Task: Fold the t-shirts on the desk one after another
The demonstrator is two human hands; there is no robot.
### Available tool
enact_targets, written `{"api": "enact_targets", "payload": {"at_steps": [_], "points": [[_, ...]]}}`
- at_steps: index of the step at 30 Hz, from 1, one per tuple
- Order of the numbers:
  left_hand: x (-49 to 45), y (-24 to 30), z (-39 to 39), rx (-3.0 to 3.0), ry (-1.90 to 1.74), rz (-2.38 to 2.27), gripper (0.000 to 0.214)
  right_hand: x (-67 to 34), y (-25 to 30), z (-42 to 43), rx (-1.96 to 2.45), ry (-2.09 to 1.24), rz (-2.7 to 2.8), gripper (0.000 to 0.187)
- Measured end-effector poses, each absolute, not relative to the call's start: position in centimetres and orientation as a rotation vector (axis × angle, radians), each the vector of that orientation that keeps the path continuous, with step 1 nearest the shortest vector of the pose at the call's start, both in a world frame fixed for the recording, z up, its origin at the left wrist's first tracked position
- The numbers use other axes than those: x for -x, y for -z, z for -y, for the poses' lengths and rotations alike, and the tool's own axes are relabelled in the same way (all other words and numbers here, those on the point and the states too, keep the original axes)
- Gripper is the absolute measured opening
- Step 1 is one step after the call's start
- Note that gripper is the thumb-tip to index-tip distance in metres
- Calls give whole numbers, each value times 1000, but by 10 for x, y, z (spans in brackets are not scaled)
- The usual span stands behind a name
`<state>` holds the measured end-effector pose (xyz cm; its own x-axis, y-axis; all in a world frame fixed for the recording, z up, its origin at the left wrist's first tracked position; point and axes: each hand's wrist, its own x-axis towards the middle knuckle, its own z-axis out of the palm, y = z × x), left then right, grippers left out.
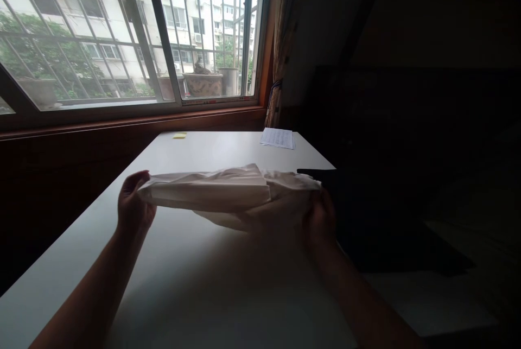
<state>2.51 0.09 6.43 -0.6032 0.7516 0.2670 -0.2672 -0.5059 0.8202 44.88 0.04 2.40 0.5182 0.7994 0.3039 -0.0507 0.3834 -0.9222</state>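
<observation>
A white cloth garment (220,194) is stretched sideways between my two hands above the white table, its folds bunched along the top and a looser part sagging below. Which kind of garment it is, I cannot make out. My left hand (133,203) pinches its left end, thumb and fingers closed on the fabric. At the other end, my right hand (321,219) grips the bunched cloth; this hand lies in deep shadow, and its fingers are partly hidden.
Under the garment spreads the white table (187,284). Toward its far edge lie a yellow sticky note (179,135) and some printed sheets (277,138). A dark, flat-edged object (366,219) borders the right side. Beyond the table are a barred window (122,29) and a tied curtain (280,50).
</observation>
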Motion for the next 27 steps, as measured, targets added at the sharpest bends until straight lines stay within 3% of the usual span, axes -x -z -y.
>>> {"api": "enact_targets", "payload": {"at_steps": [7, 10, 14, 19, 23, 25, 27], "points": [[18, -62, 0, -648, -2378, -1089, 27, -437, -26, 8, 1150, -702, 1148, 37], [32, -61, 8, -691, -2316, -974, 24, -436, -26, 11, 1165, -730, 1150, 42], [51, -65, 19, -950, -1957, -632, 19, -443, -24, 11, 1159, -617, 1104, 45], [45, -71, 22, -990, -1709, -689, 19, -436, -24, 12, 1067, -399, 1606, 21], [16, -64, 16, -1189, -1572, -1122, 31, -422, -19, 13, 1010, -417, 2131, 52], [1, -54, 11, -1396, -1301, -1332, 43, -420, -17, 14, 993, -489, 2269, 44], [-10, -40, 4, -1616, -1060, -1451, 52, -423, -18, 16, 926, -571, 2337, 23]]}}
